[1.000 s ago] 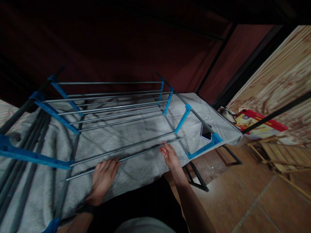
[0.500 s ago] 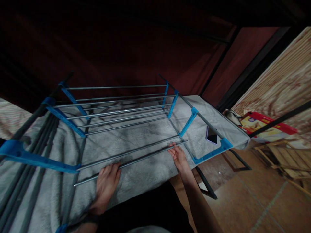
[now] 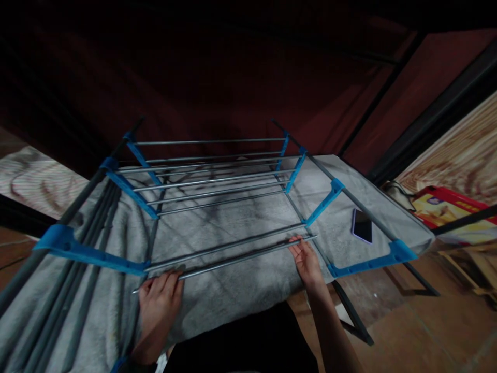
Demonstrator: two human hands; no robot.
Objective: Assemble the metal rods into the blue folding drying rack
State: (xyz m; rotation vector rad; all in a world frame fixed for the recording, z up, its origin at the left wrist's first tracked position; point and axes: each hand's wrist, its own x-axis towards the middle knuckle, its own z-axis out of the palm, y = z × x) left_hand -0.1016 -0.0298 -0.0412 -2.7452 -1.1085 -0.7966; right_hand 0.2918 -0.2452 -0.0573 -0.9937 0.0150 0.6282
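Note:
A loose grey metal rod (image 3: 236, 260) lies across the near side of a partly assembled rack. My left hand (image 3: 161, 295) is wrapped over the rod close to its left end. Near its right end, my right hand (image 3: 306, 261) pinches it between thumb and fingers. Just beyond it, another crossbar (image 3: 225, 248) joins the frame's two sides. Blue plastic brackets (image 3: 93, 254) link the dark side poles, with a matching blue bracket (image 3: 373, 264) at the right front. Several crossbars (image 3: 217, 181) span the brackets farther back.
A grey blanket (image 3: 229, 290) covers the surface under the rack. Several spare poles (image 3: 73, 274) lie at the left. A phone (image 3: 362, 226) rests on the blanket at the right. Beyond are a red and yellow box (image 3: 450, 210) and a wooden stool or rack (image 3: 471, 264) on the floor.
The view has shifted, so the rack sits farther right in the picture. My left hand has slid along the rod toward its left end. My right hand still pinches the rod.

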